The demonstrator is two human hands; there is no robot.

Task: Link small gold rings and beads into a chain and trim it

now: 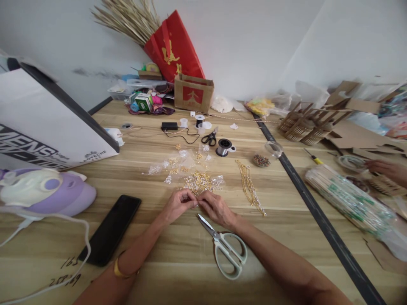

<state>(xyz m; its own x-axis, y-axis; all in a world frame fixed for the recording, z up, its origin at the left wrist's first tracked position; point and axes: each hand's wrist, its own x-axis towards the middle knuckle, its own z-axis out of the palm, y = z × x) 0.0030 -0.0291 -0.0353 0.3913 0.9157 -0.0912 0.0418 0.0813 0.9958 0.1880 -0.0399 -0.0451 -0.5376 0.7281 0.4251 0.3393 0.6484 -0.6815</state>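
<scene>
My left hand [177, 205] and my right hand [216, 208] meet fingertip to fingertip at the table's middle, both pinched on a tiny gold piece I cannot make out. Just beyond the fingers lies a heap of small gold findings [199, 182]. Pale green scissors [227, 248] lie shut under my right wrist. A gold chain [250, 187] stretches to the right of the heap. My left wrist wears a gold bangle [122, 268].
A black phone [110, 229] and a purple-white device [44, 190] lie left. Small clear bags [171, 165], a wire spool [224, 147], black scissors [210, 137] and a bead jar [265, 154] sit farther back. Another person's hand [386, 170] works at far right beside wrapped sticks [346, 197].
</scene>
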